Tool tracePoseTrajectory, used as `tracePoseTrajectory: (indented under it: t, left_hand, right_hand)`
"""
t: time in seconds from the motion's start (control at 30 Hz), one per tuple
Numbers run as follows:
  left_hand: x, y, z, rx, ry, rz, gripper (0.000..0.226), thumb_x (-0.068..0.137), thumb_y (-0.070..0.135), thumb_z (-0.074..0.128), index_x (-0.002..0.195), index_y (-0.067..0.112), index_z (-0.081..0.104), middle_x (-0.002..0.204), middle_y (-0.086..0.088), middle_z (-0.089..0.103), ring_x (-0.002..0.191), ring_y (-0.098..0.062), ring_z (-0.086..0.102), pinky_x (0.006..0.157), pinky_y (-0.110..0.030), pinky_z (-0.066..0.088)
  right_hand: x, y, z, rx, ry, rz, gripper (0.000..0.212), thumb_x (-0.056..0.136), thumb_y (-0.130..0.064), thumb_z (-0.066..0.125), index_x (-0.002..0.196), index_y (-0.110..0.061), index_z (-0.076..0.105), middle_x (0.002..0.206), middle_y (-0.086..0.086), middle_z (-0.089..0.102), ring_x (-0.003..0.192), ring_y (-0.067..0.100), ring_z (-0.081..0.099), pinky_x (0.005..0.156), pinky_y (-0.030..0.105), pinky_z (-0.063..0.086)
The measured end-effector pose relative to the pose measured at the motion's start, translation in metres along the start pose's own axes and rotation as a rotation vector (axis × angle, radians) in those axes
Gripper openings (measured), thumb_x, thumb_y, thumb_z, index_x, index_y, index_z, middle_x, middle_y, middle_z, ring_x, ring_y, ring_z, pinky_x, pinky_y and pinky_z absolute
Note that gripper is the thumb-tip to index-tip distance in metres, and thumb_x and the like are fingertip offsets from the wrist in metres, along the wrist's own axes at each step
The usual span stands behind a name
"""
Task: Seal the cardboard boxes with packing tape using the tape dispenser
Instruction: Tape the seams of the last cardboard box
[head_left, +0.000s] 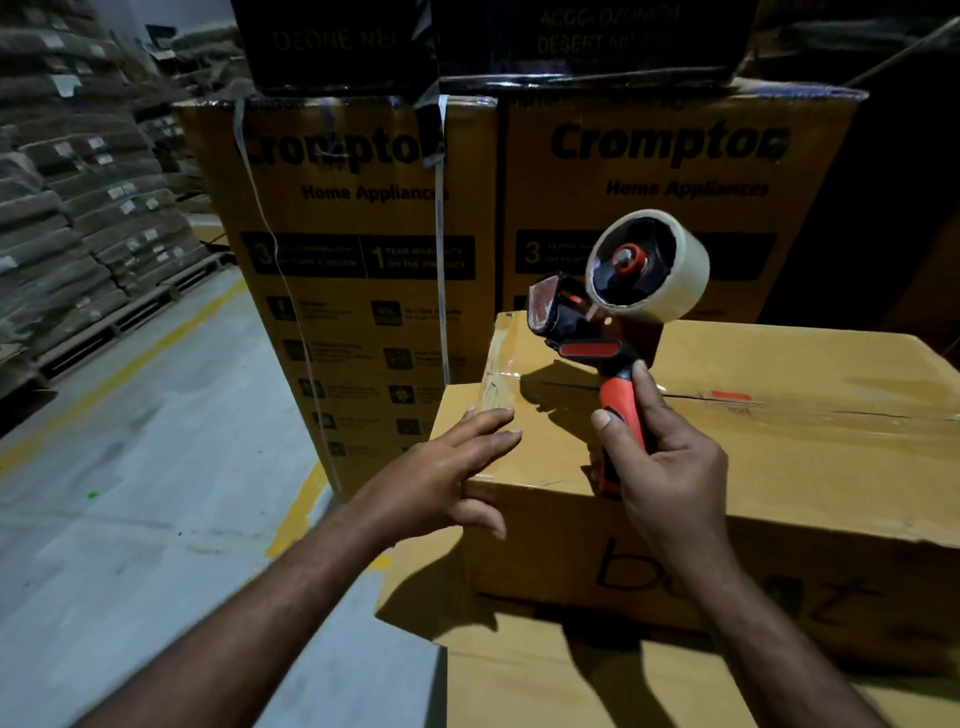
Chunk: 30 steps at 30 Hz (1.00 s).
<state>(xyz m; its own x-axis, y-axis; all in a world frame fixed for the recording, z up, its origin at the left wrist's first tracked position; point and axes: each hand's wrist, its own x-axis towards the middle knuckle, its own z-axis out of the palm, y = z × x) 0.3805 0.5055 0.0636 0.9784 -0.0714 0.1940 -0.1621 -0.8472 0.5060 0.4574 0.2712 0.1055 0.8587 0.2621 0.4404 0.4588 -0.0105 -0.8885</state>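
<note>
1. Right hand (670, 467) is gripping the tape dispenser (589, 349) by its red-and-black handle (618, 397), fingers curling round it and thumb lying up the grip.
2. Dispenser is standing roughly upright, raised over the cardboard box (779, 478). Tape roll (678, 291) is sitting at the top and the blade end is pointing left. It is throwing a shadow onto the box top. Can't tell whether the handle's bottom end is touching the box.
3. Left hand (447, 478) is resting flat on the box's near left corner, fingers lying straight across the top and thumb pressing on the front face. It is holding nothing.
4. Hands are sitting apart, left at the corner and right further in over the lid.
5. Clear tape (841, 418) is running glossy along the centre seam of the box top, with more wrinkled tape showing at the far left corner. A small red mark (730, 396) is sitting on the seam.
6. That box is sitting on a lower box (519, 680), which is sticking out toward the camera.
7. Behind, two tall Crompton cartons (363, 322) are standing side by side and dark cartons (337, 41) are stacked on top. A loose strap (441, 234) is hanging down the left one.
8. Far left, sacks (78, 208) are piled on pallets beside a grey floor (156, 441) with yellow lines.
</note>
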Motion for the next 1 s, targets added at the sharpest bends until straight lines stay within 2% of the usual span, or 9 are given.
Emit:
tracePoseTrajectory:
  t: [0.17,0.27,0.33,0.4,0.5,0.63,0.73,0.83,1.0]
  left_hand:
    - [0.002,0.009,-0.034,0.096,-0.121,-0.088,0.095,0.067,0.066,0.077,0.149,0.053,0.031,0.160,0.036,0.013,0.152,0.000,0.006,0.122,-0.048,0.029]
    - [0.017,0.049,-0.063,0.361,-0.118,-0.269,0.079,0.072,0.086,0.050,0.141,0.049,0.047,0.161,0.014,0.030,0.151,-0.019,0.024,0.118,-0.051,0.031]
    - [0.038,0.086,-0.071,0.089,0.117,-0.331,0.066,0.083,0.077,0.047,0.134,0.036,0.058,0.144,0.003,0.055,0.126,-0.016,0.055,0.100,-0.043,0.050]
    - [0.065,0.112,-0.069,-0.489,0.263,-0.359,0.053,0.092,0.064,0.051,0.125,0.026,0.064,0.127,0.000,0.067,0.106,-0.014,0.067,0.089,-0.038,0.058]
    - [0.108,0.144,-0.060,-0.990,0.143,-0.398,0.066,0.093,0.066,0.048,0.129,0.012,0.060,0.118,-0.008,0.071,0.102,-0.023,0.073,0.090,-0.041,0.060]
    - [0.154,0.187,-0.042,-1.189,-0.213,-0.368,0.085,0.093,0.077,0.032,0.114,0.003,0.067,0.107,-0.015,0.072,0.096,-0.025,0.070,0.088,-0.040,0.057]
    - [0.180,0.214,-0.022,-1.233,-0.343,-0.431,0.085,0.092,0.079,0.030,0.104,0.002,0.065,0.091,-0.017,0.074,0.079,-0.026,0.073,0.077,-0.042,0.061]
    - [0.204,0.243,0.010,-1.308,-0.461,-0.511,0.089,0.091,0.077,0.038,0.124,-0.002,0.059,0.119,-0.031,0.067,0.109,-0.041,0.068,0.091,-0.058,0.056]
    - [0.242,0.300,0.062,-1.459,-0.465,-0.608,0.067,0.094,0.053,0.063,0.119,-0.008,0.054,0.104,-0.023,0.073,0.088,-0.033,0.075,0.081,-0.050,0.061]
  right_hand:
    - [-0.005,-0.010,-0.018,0.059,-0.003,0.019,0.060,0.085,-0.026,0.071,0.140,-0.034,0.049,0.135,-0.011,0.057,0.089,0.015,0.071,0.065,0.043,0.062]
    - [-0.015,-0.017,-0.036,0.034,0.050,0.017,0.060,0.080,-0.036,0.071,0.136,-0.042,0.051,0.133,-0.022,0.055,0.110,0.010,0.065,0.080,0.042,0.061]
    - [-0.019,-0.021,-0.051,0.003,0.080,-0.001,0.060,0.078,-0.039,0.070,0.135,-0.044,0.051,0.128,-0.035,0.050,0.120,0.000,0.057,0.090,0.039,0.057]
    - [-0.023,-0.025,-0.068,-0.052,0.120,-0.037,0.061,0.076,-0.042,0.068,0.134,-0.045,0.049,0.129,-0.037,0.046,0.120,-0.009,0.052,0.093,0.032,0.055]
    - [-0.032,-0.030,-0.093,-0.153,0.183,-0.085,0.059,0.075,-0.042,0.069,0.131,-0.047,0.049,0.121,-0.045,0.048,0.111,-0.021,0.049,0.087,0.017,0.053]
    - [-0.042,-0.031,-0.128,-0.363,0.240,-0.175,0.059,0.080,-0.035,0.073,0.136,-0.031,0.051,0.109,-0.056,0.048,0.101,-0.021,0.057,0.079,0.006,0.050]
    - [-0.050,-0.030,-0.160,-0.408,0.320,-0.193,0.061,0.081,-0.032,0.074,0.138,-0.024,0.052,0.122,-0.036,0.052,0.105,-0.014,0.059,0.081,0.008,0.051]
    - [-0.056,-0.028,-0.193,-0.447,0.387,-0.212,0.061,0.081,-0.027,0.077,0.137,-0.019,0.053,0.124,-0.027,0.053,0.111,-0.016,0.055,0.086,0.006,0.047]
    - [-0.051,-0.019,-0.259,-0.484,0.423,-0.176,0.063,0.079,-0.035,0.069,0.138,-0.021,0.051,0.124,-0.031,0.048,0.108,-0.024,0.051,0.083,0.010,0.052]
